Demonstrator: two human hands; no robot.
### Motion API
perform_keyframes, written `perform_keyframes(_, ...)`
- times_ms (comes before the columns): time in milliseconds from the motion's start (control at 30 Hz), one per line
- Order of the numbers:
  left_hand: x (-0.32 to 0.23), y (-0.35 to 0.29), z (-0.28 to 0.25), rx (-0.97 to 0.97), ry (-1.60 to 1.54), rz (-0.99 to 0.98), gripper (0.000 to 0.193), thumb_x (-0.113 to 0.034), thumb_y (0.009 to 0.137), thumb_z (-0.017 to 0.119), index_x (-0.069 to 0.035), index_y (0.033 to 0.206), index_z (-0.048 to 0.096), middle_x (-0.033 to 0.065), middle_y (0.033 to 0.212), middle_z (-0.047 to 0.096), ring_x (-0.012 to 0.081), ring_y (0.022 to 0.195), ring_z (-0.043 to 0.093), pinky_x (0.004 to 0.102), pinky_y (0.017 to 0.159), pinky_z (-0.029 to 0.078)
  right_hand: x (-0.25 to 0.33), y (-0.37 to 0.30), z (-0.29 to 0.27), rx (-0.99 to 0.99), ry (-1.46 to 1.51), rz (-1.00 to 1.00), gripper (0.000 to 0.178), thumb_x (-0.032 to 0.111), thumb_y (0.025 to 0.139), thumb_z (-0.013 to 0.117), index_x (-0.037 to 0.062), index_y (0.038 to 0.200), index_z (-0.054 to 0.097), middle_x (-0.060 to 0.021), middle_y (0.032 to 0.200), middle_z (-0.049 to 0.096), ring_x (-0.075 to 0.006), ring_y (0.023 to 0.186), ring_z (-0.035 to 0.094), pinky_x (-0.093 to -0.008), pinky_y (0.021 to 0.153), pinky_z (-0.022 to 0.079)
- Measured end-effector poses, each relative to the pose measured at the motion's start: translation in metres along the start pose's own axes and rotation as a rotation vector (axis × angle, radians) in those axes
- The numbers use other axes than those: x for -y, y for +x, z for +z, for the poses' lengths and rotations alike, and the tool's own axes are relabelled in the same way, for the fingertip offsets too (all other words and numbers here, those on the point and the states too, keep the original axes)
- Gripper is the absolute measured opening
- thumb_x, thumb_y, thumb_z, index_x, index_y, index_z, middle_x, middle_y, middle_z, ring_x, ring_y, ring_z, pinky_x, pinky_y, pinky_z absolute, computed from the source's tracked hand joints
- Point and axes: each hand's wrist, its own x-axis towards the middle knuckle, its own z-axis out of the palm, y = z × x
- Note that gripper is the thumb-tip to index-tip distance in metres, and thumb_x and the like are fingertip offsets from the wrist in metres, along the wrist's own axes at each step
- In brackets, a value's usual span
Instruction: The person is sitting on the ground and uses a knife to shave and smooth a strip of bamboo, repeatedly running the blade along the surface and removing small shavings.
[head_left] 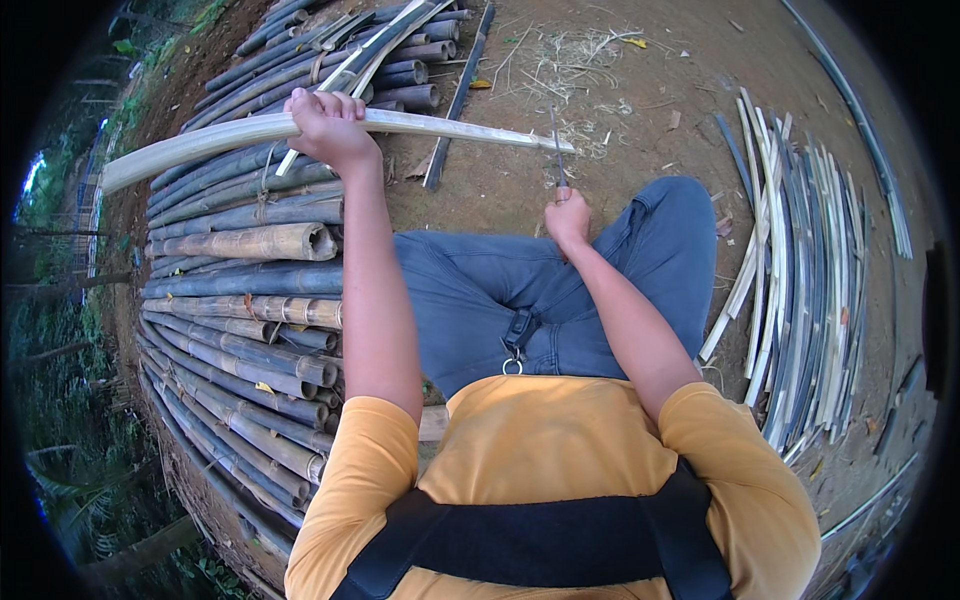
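My left hand [328, 128] is raised at the upper left, its fingers wrapped round a long pale split bamboo strip [440, 125]. The strip runs across in front of me, from the far left to a tip beyond my knees. Low between my legs, my right hand [568, 217] is closed round the handle of a knife [560, 160], and its thin blade points away from me. Near its right end the strip meets or crosses the blade; whether the edge bites into it I cannot tell.
Stacked bamboo poles [240, 245] fill the left side. A bundle of split strips [815, 290] lies on the ground at my right. Pale shavings [575, 60] are scattered ahead on the dirt, near a dark bamboo piece [460, 95]. A long strip [860, 115] lies at the far right.
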Motion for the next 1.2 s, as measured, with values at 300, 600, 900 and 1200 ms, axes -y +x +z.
perform_keyframes(300,-0.002,0.000,-0.007,-0.032,-0.007,0.003,0.028,-0.022,0.101,0.043,-0.012,0.077,0.034,-0.0013,0.055,0.030,0.0105,0.045,0.032,0.0298,0.044,0.031,0.025,-0.015,-0.026,0.115,0.027,-0.103,0.021,0.017,0.083,0.064,0.0018,0.096,0.059,-0.0213,0.085,0.070,-0.0416,0.086,0.069,-0.0499,0.078,0.052)
perform_keyframes(600,-0.001,-0.001,-0.010,-0.041,0.030,0.020,0.035,-0.025,0.102,0.041,-0.013,0.070,0.032,-0.0015,0.054,0.029,0.0105,0.043,0.032,0.0288,0.043,0.030,0.007,-0.005,-0.010,0.188,-0.137,-0.104,0.023,0.020,0.090,0.060,0.0036,0.107,0.059,-0.0259,0.098,0.069,-0.0449,0.098,0.066,-0.0538,0.085,0.051)
perform_keyframes(900,0.002,0.002,-0.010,-0.056,0.055,0.018,0.037,-0.026,0.100,0.042,-0.014,0.067,0.031,-0.0010,0.054,0.027,0.0119,0.045,0.032,0.0298,0.045,0.031,0.013,-0.008,-0.014,0.268,-0.107,-0.127,0.027,0.026,0.095,0.055,0.0043,0.110,0.060,-0.0265,0.100,0.069,-0.0461,0.099,0.065,-0.0540,0.086,0.050)
perform_keyframes(1200,0.002,0.007,-0.014,-0.112,0.104,-0.025,0.035,-0.028,0.099,0.041,-0.015,0.068,0.029,-0.0012,0.055,0.027,0.0125,0.047,0.030,0.0320,0.049,0.032,0.011,-0.004,-0.012,0.226,-0.138,-0.136,0.027,0.027,0.096,0.055,0.0047,0.109,0.062,-0.0263,0.099,0.069,-0.0454,0.098,0.065,-0.0545,0.085,0.051)
